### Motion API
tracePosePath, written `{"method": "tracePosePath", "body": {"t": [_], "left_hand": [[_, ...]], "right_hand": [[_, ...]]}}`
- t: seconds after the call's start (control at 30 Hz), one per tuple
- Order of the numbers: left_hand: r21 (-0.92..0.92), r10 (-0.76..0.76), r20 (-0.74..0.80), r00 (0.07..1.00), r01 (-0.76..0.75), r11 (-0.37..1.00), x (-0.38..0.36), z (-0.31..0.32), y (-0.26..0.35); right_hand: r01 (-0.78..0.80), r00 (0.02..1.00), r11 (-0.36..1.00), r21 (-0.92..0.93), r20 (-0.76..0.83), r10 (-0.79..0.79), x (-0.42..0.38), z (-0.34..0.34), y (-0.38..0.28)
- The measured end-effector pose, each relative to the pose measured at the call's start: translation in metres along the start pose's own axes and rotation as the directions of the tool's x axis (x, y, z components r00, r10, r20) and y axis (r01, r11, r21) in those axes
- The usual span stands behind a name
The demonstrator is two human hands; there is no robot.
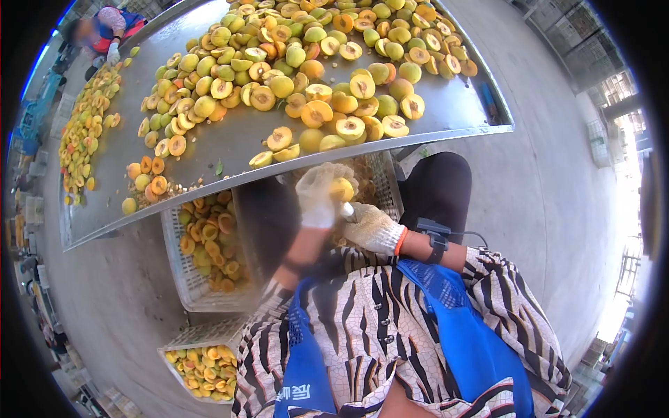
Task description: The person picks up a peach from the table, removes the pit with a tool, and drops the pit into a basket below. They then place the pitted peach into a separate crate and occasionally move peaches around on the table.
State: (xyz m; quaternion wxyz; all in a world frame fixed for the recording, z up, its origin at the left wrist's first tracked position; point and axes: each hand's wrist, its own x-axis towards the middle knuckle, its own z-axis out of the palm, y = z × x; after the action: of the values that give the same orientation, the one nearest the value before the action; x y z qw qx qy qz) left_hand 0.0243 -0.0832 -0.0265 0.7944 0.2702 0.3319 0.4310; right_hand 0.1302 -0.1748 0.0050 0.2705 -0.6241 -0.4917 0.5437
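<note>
Gripping a small yellow-orange fruit [341, 189], the left hand [320, 194], in a blurred off-white knitted glove, is just beside the similarly gloved right hand [375, 228], its fingers curled round a short, shiny tool [348, 212]. Beyond them, halved and whole yellow-green fruits [317, 113] cover much of the grey metal bench [244, 139], with a co-worker [111, 31] at the far left.
</note>
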Motion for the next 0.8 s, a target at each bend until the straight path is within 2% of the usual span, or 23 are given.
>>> {"method": "tracePosePath", "body": {"t": [0.07, 0.2, 0.27, 0.33, 0.43, 0.47, 0.53, 0.6, 0.67, 0.8], "left_hand": [[0.008, 0.068, -0.058, 0.996, -0.068, 0.998, -0.002, 0.004, 0.000], [0.044, 0.147, -0.100, 0.984, -0.143, 0.989, -0.001, -0.002, -0.007], [0.305, 0.254, 0.079, 0.964, -0.265, 0.915, 0.007, -0.017, -0.011], [0.443, 0.301, 0.227, 0.926, -0.373, 0.815, 0.008, -0.027, -0.013], [0.455, 0.289, 0.307, 0.907, -0.407, 0.792, 0.008, -0.033, -0.018], [0.428, 0.255, 0.281, 0.925, -0.358, 0.830, 0.010, -0.035, -0.020], [0.240, 0.132, 0.146, 0.980, -0.165, 0.957, 0.005, -0.026, -0.013], [-0.137, -0.105, -0.015, 0.994, 0.102, 0.985, -0.003, -0.005, -0.004], [-0.198, -0.098, -0.093, 0.991, 0.078, 0.977, 0.001, -0.002, -0.007], [-0.279, -0.097, -0.140, 0.985, 0.055, 0.959, -0.004, 0.006, -0.002]], "right_hand": [[-0.074, 0.997, 0.988, 0.135, 0.034, 0.070, -0.004, -0.003, -0.018], [-0.165, 0.984, 0.979, 0.121, 0.091, 0.154, -0.006, -0.004, -0.032], [-0.183, 0.979, 0.982, 0.056, 0.101, 0.177, -0.005, -0.006, -0.031], [-0.029, 0.985, 0.999, 0.035, 0.172, 0.022, -0.005, -0.009, -0.021], [0.087, 0.970, 0.994, 0.066, 0.224, -0.099, -0.006, -0.013, -0.008], [0.115, 0.973, 0.993, 0.024, 0.197, -0.117, -0.002, -0.011, -0.001], [0.164, 0.983, 0.979, -0.123, 0.108, -0.151, 0.009, -0.004, 0.016], [0.137, 0.990, 0.950, -0.279, 0.020, -0.137, 0.009, -0.001, 0.019], [0.059, 0.997, 0.921, -0.386, -0.032, -0.077, 0.005, -0.004, 0.007], [0.062, 0.996, 0.909, -0.413, -0.025, -0.080, 0.008, -0.002, 0.016]]}}
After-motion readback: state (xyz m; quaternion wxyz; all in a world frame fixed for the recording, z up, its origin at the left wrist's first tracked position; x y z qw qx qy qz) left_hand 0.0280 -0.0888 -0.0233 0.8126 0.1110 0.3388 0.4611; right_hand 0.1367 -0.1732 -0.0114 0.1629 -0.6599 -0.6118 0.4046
